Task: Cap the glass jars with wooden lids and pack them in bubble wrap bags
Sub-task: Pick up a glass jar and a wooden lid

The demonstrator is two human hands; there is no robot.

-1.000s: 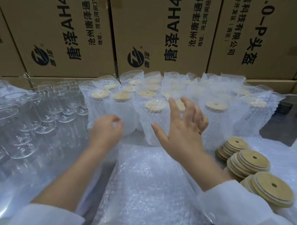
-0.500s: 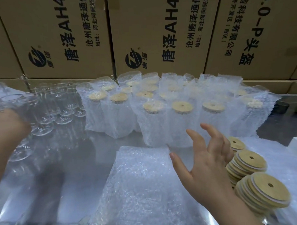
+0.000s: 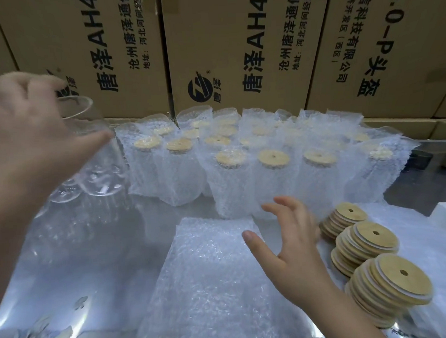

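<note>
left hand (image 3: 33, 131) grips glass jar (image 3: 87, 139), held beyond and left of bag stack (image 3: 209, 284). right hand (image 3: 294, 252) empty, fingers spread, over stack's right edge. lids (image 3: 368, 241) just right of stack: pinch one only, seat it square.

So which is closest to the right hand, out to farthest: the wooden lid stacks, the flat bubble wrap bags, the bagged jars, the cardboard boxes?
1. Flat bubble wrap bags, under the right hand, and wooden lid stacks, just right: too close to call.
2. Bagged jars, just ahead.
3. Cardboard boxes, at the back.
</note>
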